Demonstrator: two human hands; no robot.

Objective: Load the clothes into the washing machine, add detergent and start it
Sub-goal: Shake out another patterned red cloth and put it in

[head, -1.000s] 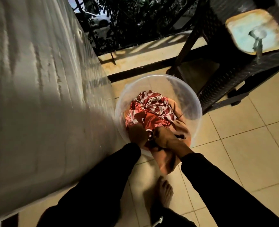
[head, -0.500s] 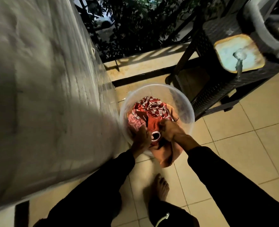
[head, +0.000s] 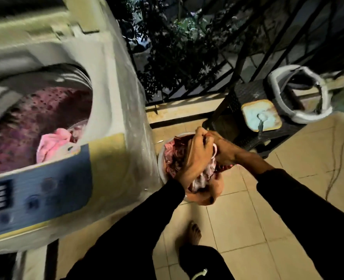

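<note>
A top-loading washing machine (head: 110, 110) fills the left, its lid up and its drum open. A pink cloth (head: 53, 143) lies inside the drum. On the floor to its right stands a clear plastic basin (head: 160, 164), mostly hidden behind the bundle. My left hand (head: 195, 158) and my right hand (head: 224, 150) both grip a bundle of red patterned clothes (head: 172, 156), held above the basin. An orange cloth (head: 209, 196) hangs below the bundle.
A dark wicker stool (head: 239, 110) stands right of the basin, with a tub of blue powder and a scoop (head: 262, 118) on it. A white-rimmed basket (head: 300, 96) sits behind. A cable (head: 336, 158) trails on the tiles. My bare foot (head: 194, 232) is below.
Both hands have closed on the clothes and lifted the bundle up out of the basin. The view has risen, so the machine's open drum and control panel now show.
</note>
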